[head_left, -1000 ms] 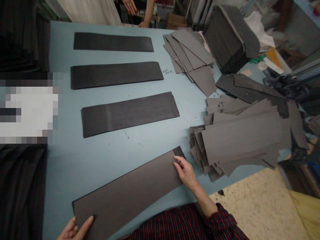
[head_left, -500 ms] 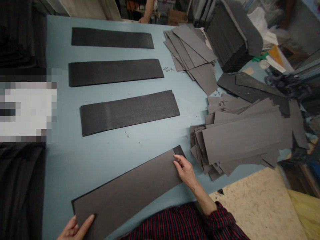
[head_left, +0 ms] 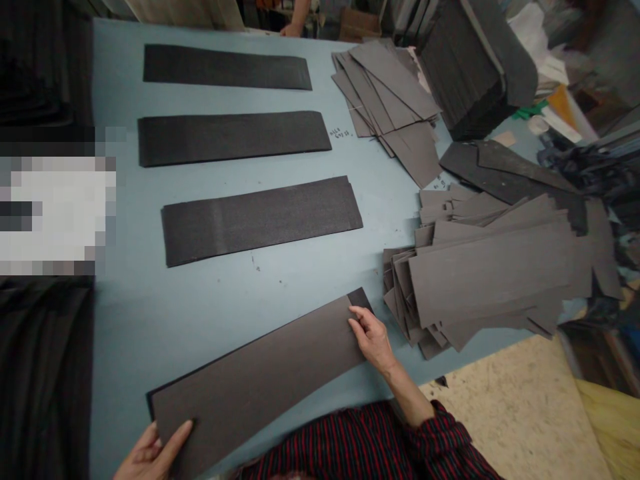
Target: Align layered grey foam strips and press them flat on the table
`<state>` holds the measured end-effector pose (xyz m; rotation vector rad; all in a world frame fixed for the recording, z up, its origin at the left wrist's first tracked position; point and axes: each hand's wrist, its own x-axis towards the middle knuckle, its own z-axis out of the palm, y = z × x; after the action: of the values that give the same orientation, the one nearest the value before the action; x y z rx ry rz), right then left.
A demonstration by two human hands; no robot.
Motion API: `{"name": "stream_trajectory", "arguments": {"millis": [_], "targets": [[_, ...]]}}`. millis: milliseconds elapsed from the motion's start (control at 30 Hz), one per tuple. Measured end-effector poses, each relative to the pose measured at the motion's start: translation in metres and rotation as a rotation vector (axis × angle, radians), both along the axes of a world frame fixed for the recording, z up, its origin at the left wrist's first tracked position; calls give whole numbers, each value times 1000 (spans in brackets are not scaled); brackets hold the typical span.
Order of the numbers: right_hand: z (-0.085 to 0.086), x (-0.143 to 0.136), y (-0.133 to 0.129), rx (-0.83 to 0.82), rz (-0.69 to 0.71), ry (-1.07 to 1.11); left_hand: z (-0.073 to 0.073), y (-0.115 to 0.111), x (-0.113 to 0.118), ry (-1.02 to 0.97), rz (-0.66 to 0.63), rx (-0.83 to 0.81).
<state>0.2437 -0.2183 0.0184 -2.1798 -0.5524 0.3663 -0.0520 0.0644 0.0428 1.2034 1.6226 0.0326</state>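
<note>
A long grey-brown sheet (head_left: 265, 373) lies over a black strip (head_left: 359, 300) at the near edge of the blue table (head_left: 240, 300). The black one shows along the far edge and at the right end. My left hand (head_left: 157, 450) grips the left end, thumb on top and fingers at the edge. At the right end my right hand (head_left: 371, 337) has thumb and forefinger curled on the grey-brown sheet. Three black strips lie beyond: a near one (head_left: 263, 220), a middle one (head_left: 235, 138) and a far one (head_left: 227, 67).
Right of my right hand lies a messy pile of grey sheets (head_left: 495, 267); a smaller pile (head_left: 390, 100) is behind it. A tall dark stack (head_left: 465, 73) stands at the back right. Dark layered material (head_left: 45, 373) lines the left. Another person's hand (head_left: 291, 29) is at the far edge.
The view has shifted slightly, so the table items sit a little higher. Both hands keep their places on the sheet.
</note>
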Motion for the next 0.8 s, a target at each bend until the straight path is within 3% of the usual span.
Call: {"name": "stream_trajectory", "arguments": {"millis": [167,533,800], "targets": [[1,1,0,-23,5,-2,4,-3,6,-17,80,-26],[2,3,4,-76,-1,-8,-6,-3,-2,-219,150,-174],[4,4,4,-118,-3,9,-10,-3,-3,-258,125,-145]]}}
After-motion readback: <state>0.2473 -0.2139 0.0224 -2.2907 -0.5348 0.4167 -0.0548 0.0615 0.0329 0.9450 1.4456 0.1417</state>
